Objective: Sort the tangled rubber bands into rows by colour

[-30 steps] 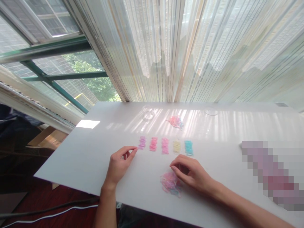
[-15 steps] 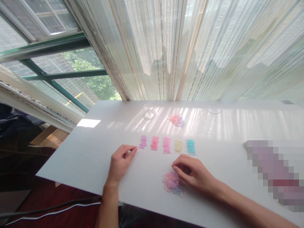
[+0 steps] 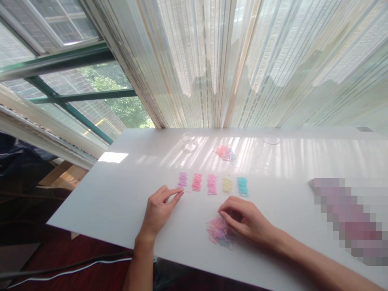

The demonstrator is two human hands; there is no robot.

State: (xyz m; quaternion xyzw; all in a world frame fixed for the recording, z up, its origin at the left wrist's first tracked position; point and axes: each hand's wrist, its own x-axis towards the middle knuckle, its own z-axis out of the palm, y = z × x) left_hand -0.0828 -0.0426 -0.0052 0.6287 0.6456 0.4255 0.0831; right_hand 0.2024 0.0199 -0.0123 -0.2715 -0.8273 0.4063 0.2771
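Thin, pastel-coloured strands (image 3: 212, 184) lie on a flat white table (image 3: 106, 202), in five neat little stacks and two loose heaps. Farthest left, an open brown cardboard box (image 3: 57, 176) sits beyond the table's edge. Next comes the left hand (image 3: 158, 208), thumb and forefinger pinched at the tips on a thin pink strand (image 3: 187, 192) that sticks out to the right. Just beyond those fingertips is the purple stack (image 3: 182, 180), first in the row; farther back stands a clear, round dish (image 3: 190, 146). Then follow the coral-pink stack (image 3: 197, 182), the rose-pink one, a near heap of mixed colours (image 3: 217, 232), a similar far heap (image 3: 224, 153) and the pale-yellow stack (image 3: 227, 186). Beside the near heap, the right hand (image 3: 245, 218) is curled, thumb close to forefinger; I cannot tell whether it holds anything. Behind it lies the turquoise stack (image 3: 242, 186).
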